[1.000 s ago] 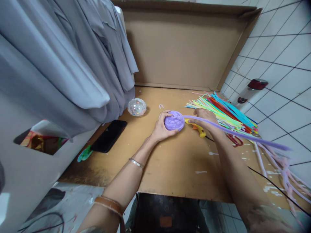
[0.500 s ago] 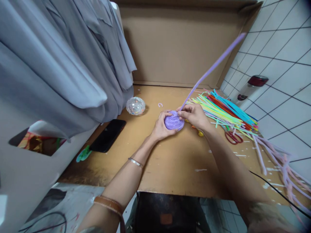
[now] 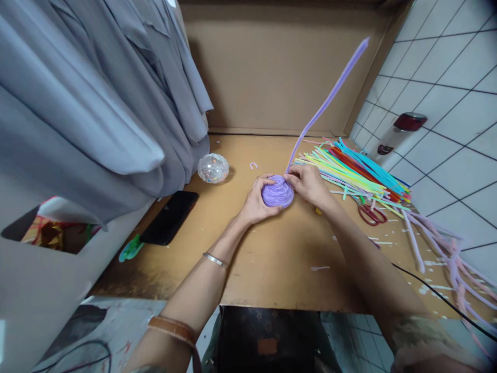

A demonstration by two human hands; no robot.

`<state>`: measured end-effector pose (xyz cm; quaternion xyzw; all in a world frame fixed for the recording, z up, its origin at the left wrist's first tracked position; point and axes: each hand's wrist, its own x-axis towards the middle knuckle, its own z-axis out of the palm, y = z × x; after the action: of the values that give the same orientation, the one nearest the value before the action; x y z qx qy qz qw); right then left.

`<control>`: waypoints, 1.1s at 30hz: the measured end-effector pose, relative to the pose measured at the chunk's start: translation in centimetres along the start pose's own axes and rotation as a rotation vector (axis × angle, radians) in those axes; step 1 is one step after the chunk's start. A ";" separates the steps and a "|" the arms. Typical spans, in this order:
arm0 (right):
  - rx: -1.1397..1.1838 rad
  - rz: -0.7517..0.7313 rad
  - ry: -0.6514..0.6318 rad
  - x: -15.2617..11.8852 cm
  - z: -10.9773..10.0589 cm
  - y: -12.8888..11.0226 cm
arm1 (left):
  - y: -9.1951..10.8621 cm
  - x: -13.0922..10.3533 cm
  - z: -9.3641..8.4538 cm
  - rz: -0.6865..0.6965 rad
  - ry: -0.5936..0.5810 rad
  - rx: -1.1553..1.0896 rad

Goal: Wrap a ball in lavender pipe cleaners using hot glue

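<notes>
Purple coil point(image 3: 277, 192) sits in the person's left hand point(image 3: 255, 201), above the middle of the table point(image 3: 272, 259). Left fingers curl around its far side and the thumb around its near side, open just as wide as the coil. Right hand point(image 3: 308, 182) has its thumb and finger closed together at the coil's top right edge; they seem to pinch the bottom of a loose purple strip point(image 3: 331, 97), though the tips are partly hidden.

The coil is round and fuzzy, with many rings wound close together in light and darker purple. From its top right edge the strip sticks up, long and thin, leaning right and away from the person. Its long line bends a little near the bottom, then runs nearly straight, with the tip in front of the brown cardboard point(image 3: 287, 72).

Farther out, a bumpy clear ball point(image 3: 213, 168) and a black phone point(image 3: 170, 217) are on the left. Bright fuzzy sticks point(image 3: 357, 171) and red scissors point(image 3: 371, 213) lie on the right.
</notes>
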<state>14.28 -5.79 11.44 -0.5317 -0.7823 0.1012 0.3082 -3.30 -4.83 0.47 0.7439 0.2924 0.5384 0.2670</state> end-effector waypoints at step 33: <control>-0.078 -0.107 -0.018 0.0 1.4 0.2 | 1.0 0.2 0.0 -0.108 0.005 -0.127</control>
<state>13.59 -5.43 10.24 -0.4998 -0.8157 0.0587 0.2853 -3.12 -5.38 1.30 0.7070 0.2981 0.5426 0.3418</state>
